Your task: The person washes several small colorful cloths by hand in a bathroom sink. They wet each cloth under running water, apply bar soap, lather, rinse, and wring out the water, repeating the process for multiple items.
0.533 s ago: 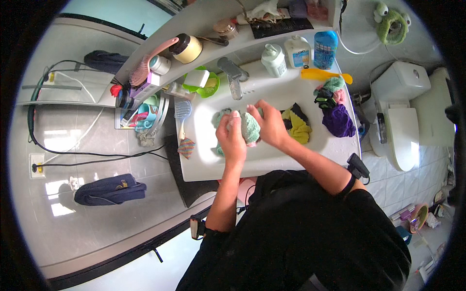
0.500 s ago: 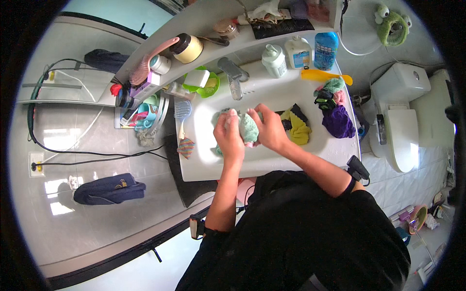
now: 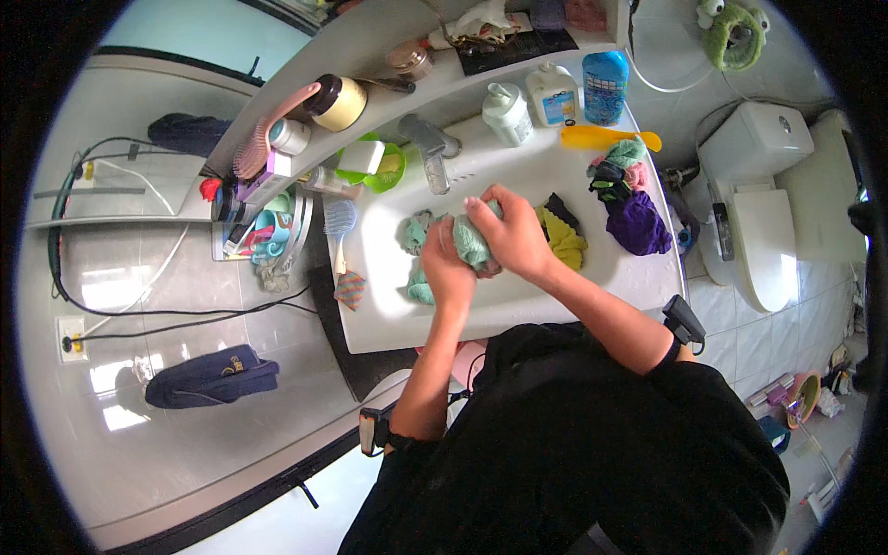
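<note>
Over the white sink basin I grip a bunched light green cloth between both hands. My left hand is wrapped round its left side, and my right hand presses on it from the right with the thumb on top. Part of the bundle is hidden by my fingers. More light green cloth lies in the basin left of my hands. To their right in the basin rest a yellow cloth and a black cloth. The tap stands just beyond my hands.
A purple cloth and a green, pink and black bunch of cloths sit on the right rim. Bottles, including a blue one, an orange-yellow brush handle, a green soap dish and a blue hairbrush line the other edges.
My hands have closed in tighter on the green cloth, the right coming over its top. More green cloth in the basin shows past my left hand. The whole view has shifted slightly.
</note>
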Available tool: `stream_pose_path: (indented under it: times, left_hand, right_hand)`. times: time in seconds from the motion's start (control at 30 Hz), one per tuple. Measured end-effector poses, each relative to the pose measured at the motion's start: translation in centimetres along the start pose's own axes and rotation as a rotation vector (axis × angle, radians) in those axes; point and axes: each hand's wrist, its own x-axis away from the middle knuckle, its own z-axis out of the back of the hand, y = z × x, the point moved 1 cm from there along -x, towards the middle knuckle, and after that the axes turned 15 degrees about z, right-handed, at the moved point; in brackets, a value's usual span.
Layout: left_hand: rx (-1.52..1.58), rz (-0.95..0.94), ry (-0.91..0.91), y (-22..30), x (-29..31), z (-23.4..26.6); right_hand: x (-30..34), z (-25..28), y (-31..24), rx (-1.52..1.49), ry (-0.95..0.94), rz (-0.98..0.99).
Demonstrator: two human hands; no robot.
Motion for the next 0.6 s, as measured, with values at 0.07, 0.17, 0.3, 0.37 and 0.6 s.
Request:
stream_pose_path:
  times: [0.07, 0.17, 0.3, 0.37, 0.6]
  left_hand:
    - [-0.04, 0.095, -0.031, 0.1, 0.0, -0.1]
    - [0.023, -0.103, 0.002, 0.3, -0.2, -0.1]
    - [0.037, -0.005, 0.017, -0.1, -0.7, -0.5]
    - [-0.127, -0.051, 0.024, -0.2, -0.7, -0.8]
    - [0.015, -0.106, 0.068, 0.7, -1.6, -1.0]
  right_hand:
    - [-0.1, 0.1, 0.2, 0.039, 0.005, -0.049]
    - [-0.1, 0.0, 0.6, 0.108, -0.032, -0.064]
    - [-0.4, -0.4, 1.6, -0.106, -0.028, -0.109]
    - [-0.7, -0.2, 2.0, -0.168, 0.077, -0.097]
    - [-0.1, 0.3, 1.7, -0.085, -0.108, -0.228]
